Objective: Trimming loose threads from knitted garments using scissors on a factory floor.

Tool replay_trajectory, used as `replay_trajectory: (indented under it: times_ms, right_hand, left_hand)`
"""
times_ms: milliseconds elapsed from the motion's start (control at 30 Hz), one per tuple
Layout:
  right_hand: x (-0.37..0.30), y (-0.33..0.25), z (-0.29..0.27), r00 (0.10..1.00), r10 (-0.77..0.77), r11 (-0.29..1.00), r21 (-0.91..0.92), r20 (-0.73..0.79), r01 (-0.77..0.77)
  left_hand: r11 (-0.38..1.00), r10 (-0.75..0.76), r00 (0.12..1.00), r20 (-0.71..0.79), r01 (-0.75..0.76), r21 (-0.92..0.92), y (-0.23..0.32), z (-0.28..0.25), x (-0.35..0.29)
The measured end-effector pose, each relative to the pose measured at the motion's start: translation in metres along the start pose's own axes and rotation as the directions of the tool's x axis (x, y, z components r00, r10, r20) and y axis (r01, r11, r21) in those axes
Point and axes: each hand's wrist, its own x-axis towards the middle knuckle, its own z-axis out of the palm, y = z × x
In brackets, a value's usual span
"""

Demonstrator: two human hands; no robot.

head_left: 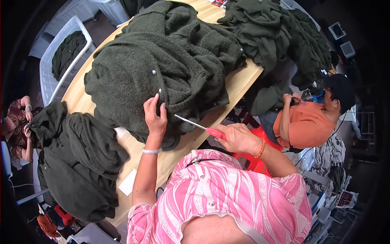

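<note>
A large dark green knit garment (122, 65) lies heaped on the wooden table, with shiny buttons along its edge. My left hand (155, 118) rests on it, fingers apart, the fingertips just below one button (160, 90). Nothing shows between the thumb and forefinger. In my right hand (240, 139) is a pair of scissors (191, 122) with red handles, gripped at the handle end. Its slim metal tip points left toward the garment, close to my left hand. How the fingers sit around the handles is partly hidden.
More green garments lie at the table's left end (77, 171) and far right (260, 32). A clear plastic bin (67, 87) holds others. One person in orange (304, 126) sits at right on a red stool; another person works at far left. White paper (128, 182) lies on the table (239, 83).
</note>
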Motion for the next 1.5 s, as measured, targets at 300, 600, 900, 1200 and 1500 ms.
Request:
replay_trajectory:
  times_ms: [300, 600, 900, 1200, 1500]
  right_hand:
    - [-0.006, 0.001, 0.009, 0.997, -0.073, 0.991, -0.108, 0.023, 0.075]
    - [0.009, -0.017, 0.006, 0.981, -0.071, 0.997, 0.002, 0.179, 0.072]
    - [0.006, 0.046, -0.011, 0.978, -0.005, 0.991, 0.133, -0.206, 0.033]
    - [-0.002, 0.081, -0.029, 0.919, 0.132, 0.982, 0.176, -0.371, -0.07]
    - [0.004, 0.078, -0.04, 0.981, -0.072, 0.974, 0.197, -0.182, 0.108]
  left_hand:
    - [0.983, 0.107, 0.994, -0.035, -0.101, 0.151, 0.003, -0.015, -0.043]
    - [0.296, -0.607, 0.781, 0.146, 0.393, -0.871, 0.006, -0.017, -0.024]
    - [0.871, 0.184, 0.982, -0.043, -0.143, 0.47, 0.085, -0.042, -0.007]
    - [0.807, -0.087, 0.922, 0.378, -0.157, 0.569, 0.065, 0.131, 0.082]
    - [0.53, -0.523, 0.836, 0.168, 0.473, -0.704, 0.053, 0.039, 0.049]
